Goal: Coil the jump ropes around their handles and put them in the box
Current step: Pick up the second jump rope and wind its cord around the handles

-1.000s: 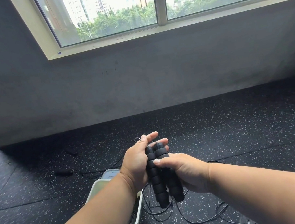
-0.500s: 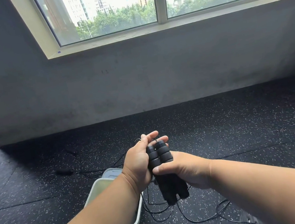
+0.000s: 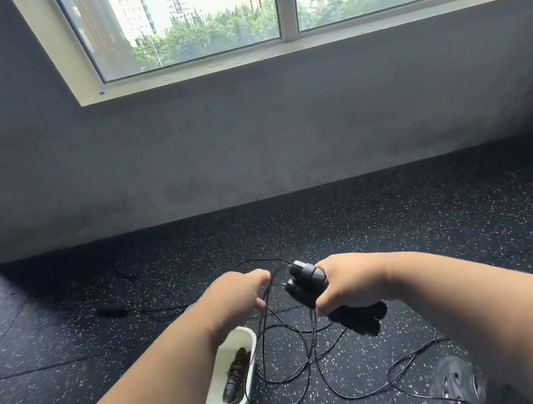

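Fingers (image 3: 322, 305) of the right hand (image 3: 352, 284) were curled tight round both black handles (image 3: 307, 280), held side by side as one bundle, ends poking out above and below the fist. Just left of the handles, the left hand (image 3: 237, 296) was pinched shut on the thin black rope (image 3: 264, 315), drawing a strand off to the side, ready, I'd say, for the first wrap. Below the handles the rest of that rope sprawled over the speckled floor (image 3: 397, 217) in loose crossing loops, and that was the danger: pull a turn too fast and those crossings could cinch into a knot, or a loop could snag on the dark shoe (image 3: 454, 381) down to the right of the handles. A loose grip might also let the two handles twist apart and spoil the coil. Down-left of the handles sat the white box (image 3: 248, 336), one wrapped jump rope (image 3: 236, 374) already lying inside; trailing slack dragged over its rim could tip it. Farther left of the handles, another handle (image 3: 113, 310) waited on the floor.
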